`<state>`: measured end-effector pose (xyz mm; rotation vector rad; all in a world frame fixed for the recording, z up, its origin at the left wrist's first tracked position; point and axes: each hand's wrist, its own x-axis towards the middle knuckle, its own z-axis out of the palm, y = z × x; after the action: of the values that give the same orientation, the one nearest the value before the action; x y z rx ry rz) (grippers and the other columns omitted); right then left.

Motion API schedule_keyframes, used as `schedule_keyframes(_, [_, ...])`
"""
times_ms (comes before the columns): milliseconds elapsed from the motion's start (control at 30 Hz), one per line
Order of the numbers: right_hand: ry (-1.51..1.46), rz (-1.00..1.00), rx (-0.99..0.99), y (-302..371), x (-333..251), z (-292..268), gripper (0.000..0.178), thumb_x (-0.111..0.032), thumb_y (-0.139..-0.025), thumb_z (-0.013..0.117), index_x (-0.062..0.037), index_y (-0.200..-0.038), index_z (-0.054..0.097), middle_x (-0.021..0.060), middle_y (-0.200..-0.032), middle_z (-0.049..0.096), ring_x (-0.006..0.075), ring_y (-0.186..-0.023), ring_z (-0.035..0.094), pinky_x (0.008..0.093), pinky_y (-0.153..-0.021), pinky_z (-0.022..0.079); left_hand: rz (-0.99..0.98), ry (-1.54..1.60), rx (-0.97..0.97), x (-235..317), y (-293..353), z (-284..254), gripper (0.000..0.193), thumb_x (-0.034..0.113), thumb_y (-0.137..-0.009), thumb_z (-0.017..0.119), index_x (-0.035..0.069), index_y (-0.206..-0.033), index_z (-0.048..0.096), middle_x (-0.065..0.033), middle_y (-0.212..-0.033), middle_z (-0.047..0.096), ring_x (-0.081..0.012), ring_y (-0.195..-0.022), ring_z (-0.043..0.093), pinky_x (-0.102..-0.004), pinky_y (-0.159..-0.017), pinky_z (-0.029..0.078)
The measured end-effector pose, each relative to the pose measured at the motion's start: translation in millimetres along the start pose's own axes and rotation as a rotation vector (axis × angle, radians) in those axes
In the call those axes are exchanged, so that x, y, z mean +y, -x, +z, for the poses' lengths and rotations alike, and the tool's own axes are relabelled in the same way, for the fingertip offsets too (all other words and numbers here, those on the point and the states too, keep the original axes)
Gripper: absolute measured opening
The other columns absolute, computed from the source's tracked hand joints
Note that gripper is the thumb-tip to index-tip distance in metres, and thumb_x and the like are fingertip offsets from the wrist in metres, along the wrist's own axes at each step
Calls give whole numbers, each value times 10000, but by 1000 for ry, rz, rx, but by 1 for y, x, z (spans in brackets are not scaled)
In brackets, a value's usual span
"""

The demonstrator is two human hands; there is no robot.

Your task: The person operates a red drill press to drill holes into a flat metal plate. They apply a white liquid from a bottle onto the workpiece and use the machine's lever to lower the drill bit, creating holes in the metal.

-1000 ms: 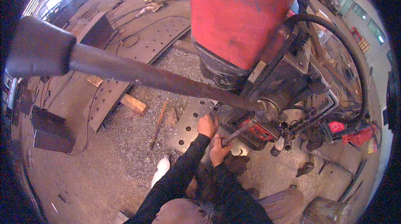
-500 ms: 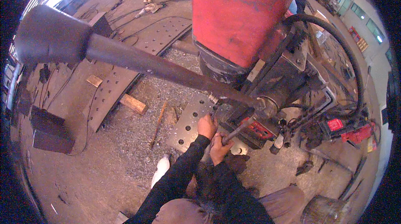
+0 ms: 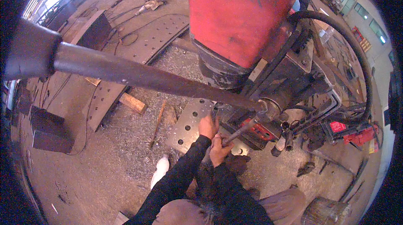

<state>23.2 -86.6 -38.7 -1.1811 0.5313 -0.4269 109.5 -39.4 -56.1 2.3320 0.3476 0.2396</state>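
A red-bodied drilling machine (image 3: pixel 241 19) stands over a steel plate (image 3: pixel 181 135) with a row of holes. From its hub, a thick dark feed lever (image 3: pixel 138 72) with a wide grip end reaches toward the upper left, untouched by my hands. A second, thinner lever (image 3: pixel 241 132) slopes down toward me, and my right hand (image 3: pixel 218 151) is closed around its lower end. My left hand (image 3: pixel 208 127) is just left of it, by the machine's lower front above the plate. Its fingers point toward the machine, and their tips are partly hidden.
Metal shavings (image 3: pixel 142 137) cover the floor left of the plate. A wood block (image 3: pixel 133 103), a thin stick (image 3: pixel 158 124) and a white bottle-like object (image 3: pixel 160 171) lie there. A long perforated plate (image 3: pixel 111 86) runs behind. A black hose (image 3: pixel 363 65) arches right; a round container (image 3: pixel 325 211) stands lower right.
The thick feed lever has swung farther left, its grip end now partly cut off by the picture's edge. Both my hands stay in nearly the same place.
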Motion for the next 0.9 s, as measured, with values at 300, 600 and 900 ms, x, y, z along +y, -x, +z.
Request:
schedule_keyframes(300, [-16,33,-113,-9,7,-10,176,-58,-876,612,-76,-880,437,6,-603,473,98,-479,432,266,-438,328,12,38,65,4,4,-12,363,329,-848,652,-26,-922,647,-282,-805,649,-459,-788,634,-536,-682,509])
schedule_keyframes(600, [89,235,-166,-3,-14,-14,374,-153,-844,726,-23,-1066,455,74,-943,596,152,-773,564,313,-662,479,67,119,114,2,13,-15,395,353,-869,642,-22,-992,639,-257,-756,648,-462,-706,630,-529,-634,503])
schedule_keyframes(900, [18,-5,-119,-8,5,-13,180,-60,-882,613,-71,-915,436,16,-631,496,107,-485,452,266,-441,353,100,-77,81,0,3,-4,403,379,-872,632,-17,-942,654,-256,-755,650,-452,-706,638,-520,-638,521])
